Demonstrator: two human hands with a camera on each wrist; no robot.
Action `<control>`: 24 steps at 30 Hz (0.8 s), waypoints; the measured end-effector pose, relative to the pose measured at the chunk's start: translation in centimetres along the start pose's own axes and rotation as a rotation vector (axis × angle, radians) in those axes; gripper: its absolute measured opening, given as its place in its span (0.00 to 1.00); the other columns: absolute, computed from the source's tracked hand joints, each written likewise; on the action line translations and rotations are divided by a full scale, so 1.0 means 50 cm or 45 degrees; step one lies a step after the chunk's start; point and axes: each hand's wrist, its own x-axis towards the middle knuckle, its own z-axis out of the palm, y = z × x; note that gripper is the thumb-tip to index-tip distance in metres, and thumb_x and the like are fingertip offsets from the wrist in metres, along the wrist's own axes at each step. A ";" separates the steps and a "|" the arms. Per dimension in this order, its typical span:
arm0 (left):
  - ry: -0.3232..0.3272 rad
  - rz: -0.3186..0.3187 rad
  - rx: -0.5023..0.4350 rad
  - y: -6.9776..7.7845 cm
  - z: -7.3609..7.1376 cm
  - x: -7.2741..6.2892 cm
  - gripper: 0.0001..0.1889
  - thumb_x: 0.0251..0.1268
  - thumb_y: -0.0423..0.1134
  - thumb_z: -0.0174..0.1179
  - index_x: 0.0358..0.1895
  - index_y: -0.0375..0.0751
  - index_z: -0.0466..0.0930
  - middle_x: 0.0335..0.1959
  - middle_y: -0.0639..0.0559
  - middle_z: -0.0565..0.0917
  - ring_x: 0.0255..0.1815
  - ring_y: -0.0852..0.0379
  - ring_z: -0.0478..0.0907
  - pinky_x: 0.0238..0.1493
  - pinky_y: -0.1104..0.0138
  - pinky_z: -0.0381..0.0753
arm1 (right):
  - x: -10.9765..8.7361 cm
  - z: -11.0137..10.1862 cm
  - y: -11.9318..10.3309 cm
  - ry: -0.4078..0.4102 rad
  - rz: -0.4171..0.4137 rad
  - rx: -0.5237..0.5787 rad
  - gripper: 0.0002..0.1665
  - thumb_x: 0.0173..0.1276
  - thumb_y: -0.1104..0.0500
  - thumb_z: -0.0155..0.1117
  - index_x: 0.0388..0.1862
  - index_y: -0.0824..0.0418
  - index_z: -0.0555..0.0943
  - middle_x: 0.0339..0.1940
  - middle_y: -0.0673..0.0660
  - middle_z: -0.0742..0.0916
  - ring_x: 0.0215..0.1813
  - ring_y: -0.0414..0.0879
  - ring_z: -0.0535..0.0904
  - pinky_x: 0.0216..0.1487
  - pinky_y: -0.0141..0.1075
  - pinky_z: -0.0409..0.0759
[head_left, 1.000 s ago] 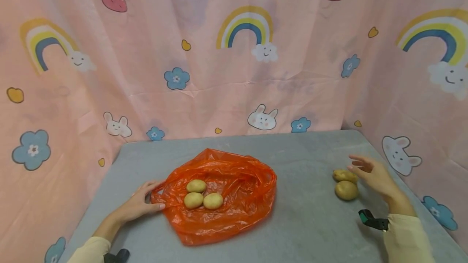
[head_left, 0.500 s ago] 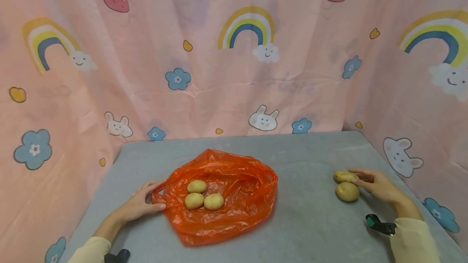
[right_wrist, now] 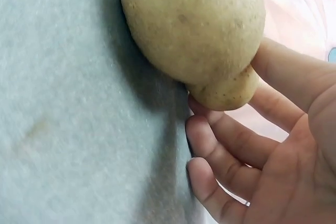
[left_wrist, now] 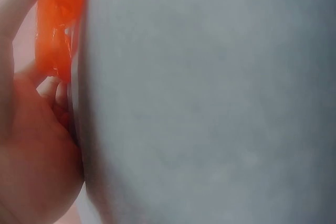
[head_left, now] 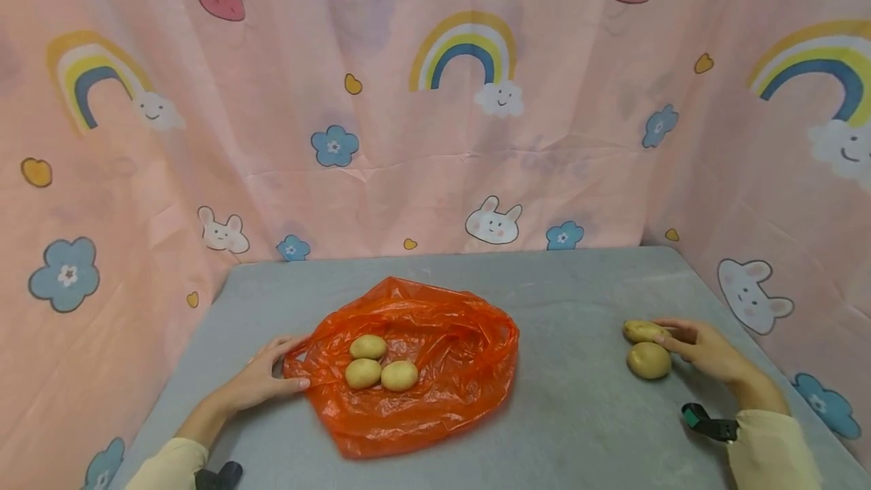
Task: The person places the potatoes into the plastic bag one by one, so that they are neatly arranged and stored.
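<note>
An orange-red plastic bag lies spread on the table, with three potatoes grouped on its left half. My left hand touches the bag's left edge, thumb and fingers spread apart; its wrist view shows a strip of orange plastic beside the fingers. Over at the right, my right hand has its thumb and fingers around the farther potato. A nearer potato lies right against that one. In the right wrist view this nearer potato largely hides the gripped potato.
The grey table extends between the bag and the right-hand potatoes. A pink printed curtain encloses the back and both sides. Each wrist carries a dark strapped-on device, such as the black mount by the right sleeve.
My right hand has come down from above the two potatoes, and its thumb and fingers have closed around the farther one. The left hand and the bag have stayed put.
</note>
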 end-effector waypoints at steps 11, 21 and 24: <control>0.000 -0.012 -0.014 0.000 0.000 0.001 0.42 0.60 0.54 0.70 0.77 0.50 0.64 0.75 0.40 0.63 0.76 0.32 0.56 0.68 0.27 0.58 | 0.004 0.004 -0.003 0.293 -0.080 0.089 0.30 0.81 0.54 0.53 0.67 0.78 0.67 0.54 0.74 0.83 0.38 0.21 0.73 0.33 0.29 0.78; -0.012 -0.037 -0.015 0.001 -0.002 0.004 0.43 0.60 0.55 0.69 0.78 0.50 0.62 0.76 0.40 0.61 0.77 0.31 0.54 0.69 0.27 0.56 | 0.002 -0.008 -0.069 0.536 -0.347 0.631 0.21 0.76 0.67 0.56 0.66 0.56 0.75 0.47 0.31 0.79 0.43 0.21 0.82 0.42 0.16 0.79; -0.017 -0.057 -0.011 0.001 -0.002 0.002 0.44 0.60 0.57 0.69 0.78 0.51 0.62 0.77 0.40 0.61 0.77 0.31 0.53 0.69 0.27 0.56 | -0.005 -0.010 -0.096 0.498 -0.394 0.763 0.23 0.76 0.68 0.57 0.66 0.51 0.76 0.50 0.33 0.81 0.45 0.23 0.83 0.44 0.16 0.79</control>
